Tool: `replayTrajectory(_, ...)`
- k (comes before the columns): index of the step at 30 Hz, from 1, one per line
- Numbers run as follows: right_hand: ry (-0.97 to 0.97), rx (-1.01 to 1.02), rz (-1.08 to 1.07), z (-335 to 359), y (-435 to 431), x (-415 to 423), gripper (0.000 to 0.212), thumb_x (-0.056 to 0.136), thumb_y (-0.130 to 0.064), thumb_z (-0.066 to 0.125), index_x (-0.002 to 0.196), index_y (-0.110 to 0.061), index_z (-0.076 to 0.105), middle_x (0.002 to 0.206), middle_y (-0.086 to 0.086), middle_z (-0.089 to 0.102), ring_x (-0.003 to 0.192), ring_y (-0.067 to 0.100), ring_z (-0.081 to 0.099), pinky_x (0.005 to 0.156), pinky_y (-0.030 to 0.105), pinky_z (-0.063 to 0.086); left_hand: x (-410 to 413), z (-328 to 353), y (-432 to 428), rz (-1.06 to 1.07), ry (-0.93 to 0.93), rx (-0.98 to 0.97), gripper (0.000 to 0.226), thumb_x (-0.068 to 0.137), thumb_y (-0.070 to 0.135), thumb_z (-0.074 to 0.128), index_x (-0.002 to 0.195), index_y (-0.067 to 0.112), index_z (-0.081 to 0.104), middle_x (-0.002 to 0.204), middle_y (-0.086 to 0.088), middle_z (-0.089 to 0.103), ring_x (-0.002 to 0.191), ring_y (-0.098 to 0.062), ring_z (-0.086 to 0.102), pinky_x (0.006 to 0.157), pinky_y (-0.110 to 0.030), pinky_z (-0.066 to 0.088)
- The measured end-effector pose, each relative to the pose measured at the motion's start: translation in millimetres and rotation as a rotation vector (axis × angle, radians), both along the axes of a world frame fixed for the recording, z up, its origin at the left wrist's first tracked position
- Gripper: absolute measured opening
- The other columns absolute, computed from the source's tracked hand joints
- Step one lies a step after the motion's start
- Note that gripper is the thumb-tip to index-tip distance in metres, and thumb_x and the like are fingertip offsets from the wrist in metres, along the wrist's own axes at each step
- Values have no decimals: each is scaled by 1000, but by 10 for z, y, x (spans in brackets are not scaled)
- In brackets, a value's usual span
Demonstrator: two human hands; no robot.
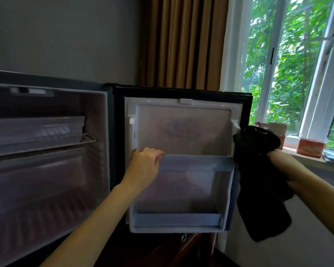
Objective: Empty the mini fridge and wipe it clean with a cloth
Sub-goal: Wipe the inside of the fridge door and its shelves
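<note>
Where the fridge (46, 189) sits: far left, box open toward the camera. The pale inside walls are a bit blurry, tbh.
Wire rack (46, 145): runs across the upper part of the fridge, with a pale liner-looking layer above it. Can't make out more than that.
Left hand (146, 160): reaching in from the bottom, knuckles up, fingers curled over the left end of the door shelf's front rim, so it's got a proper grip on it.
Door (181, 128): swung all the way open to the right of the box, white inner side facing us, black frame around it.
Door shelf (197, 160): see-through bluish bin about halfway down the door.
Bottom tray (175, 218): same kind of bluish plastic, at the foot of the door.
Curtain (181, 41): brown, hanging behind the door.
Cloth (262, 189): dark and floppy, right beside the door's right edge. One end is bunched above the fist and the long end hangs below it. Can't tell if it touches the door.
Right hand (278, 157): fist wrapped tight around the middle of the cloth, holding it up just off the door's right side.
Boxes (309, 149): a couple of small orange-ish ones on the windowsill behind the cloth.
Window (297, 64): far right, white frame, green leaves outside.
</note>
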State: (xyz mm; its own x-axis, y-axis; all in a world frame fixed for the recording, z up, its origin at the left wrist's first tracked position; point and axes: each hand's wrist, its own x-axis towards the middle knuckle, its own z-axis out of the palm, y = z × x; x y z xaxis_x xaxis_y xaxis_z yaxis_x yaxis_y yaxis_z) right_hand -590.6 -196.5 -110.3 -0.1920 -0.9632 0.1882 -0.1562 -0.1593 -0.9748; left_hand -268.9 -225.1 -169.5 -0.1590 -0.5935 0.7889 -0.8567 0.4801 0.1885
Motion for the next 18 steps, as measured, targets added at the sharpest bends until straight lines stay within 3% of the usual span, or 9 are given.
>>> replayTrajectory(2, 53, -122, 11, 118, 132, 106, 40, 91, -41, 57, 88, -2, 55, 67, 1, 70, 38, -2, 55, 42, 11, 42, 51, -9, 4, 26, -52, -60, 35, 91, 29, 42, 100, 12, 72, 97, -6, 67, 94, -28, 62, 86, -39, 38)
replayTrajectory(3, 48, -209, 17, 233, 206, 230, 29, 95, -25, 53, 76, -4, 50, 53, -8, 66, 36, -4, 53, 40, 8, 40, 78, 6, 29, 48, -41, -122, 36, 89, 33, 42, 100, 13, 70, 102, -7, 63, 99, -26, 59, 88, -37, 35)
replayTrajectory(5, 46, -408, 75, 487, 286, 604, 31, 93, 7, 38, 72, -11, 51, 43, -11, 58, 36, -2, 52, 42, 13, 42, 147, 78, 135, 74, 110, -246, 27, 88, 31, 47, 99, 12, 64, 102, -7, 55, 98, -20, 51, 86, -32, 34)
replayTrajectory(8, 192, -736, 167, 809, 220, 1322, 29, 87, 10, 40, 78, -12, 56, 64, -9, 60, 57, -5, 55, 55, 15, 44, 302, 241, 318, 10, 540, -283, 7, 93, 16, 53, 93, 10, 51, 93, -6, 45, 77, -1, 44, 72, -15, 35)
replayTrajectory(10, 316, -847, 232, 823, 32, 1816, 22, 85, 5, 41, 85, -7, 59, 81, 1, 62, 74, -1, 58, 69, 22, 48, 448, 271, 335, -28, 750, -163, 6, 96, 13, 51, 92, 13, 46, 91, -9, 46, 72, -4, 44, 66, -13, 36)
replayTrajectory(12, 461, -807, 266, 658, -181, 2246, 32, 83, -6, 40, 108, -3, 60, 103, 15, 63, 97, 24, 58, 89, 41, 46, 591, 246, 342, -1, 816, -122, 8, 96, 13, 50, 90, 16, 45, 86, -5, 48, 75, -12, 46, 65, -12, 37)
replayTrajectory(14, 599, -713, 197, 342, -266, 2506, 49, 86, -9, 42, 135, -11, 46, 130, 17, 49, 114, 37, 44, 102, 42, 33, 698, 216, 377, 16, 827, -134, 15, 96, 9, 51, 86, 19, 45, 79, 1, 47, 71, -11, 45, 63, -9, 37)
replayTrajectory(16, 522, -610, 149, 63, -200, 2584, 49, 91, -9, 46, 139, -15, 40, 135, 15, 45, 117, 36, 44, 96, 38, 34, 755, 203, 423, 11, 817, -143, 23, 95, 6, 51, 82, 23, 43, 77, 3, 46, 68, -7, 44, 62, -9, 37)
replayTrajectory(18, 453, -540, 167, -7, -133, 2551, 34, 93, -13, 46, 126, -10, 48, 122, 18, 53, 109, 39, 52, 83, 39, 41, 771, 191, 420, 11, 800, -125, 19, 94, 6, 51, 84, 20, 44, 78, 2, 46, 69, -7, 45, 63, -11, 37)
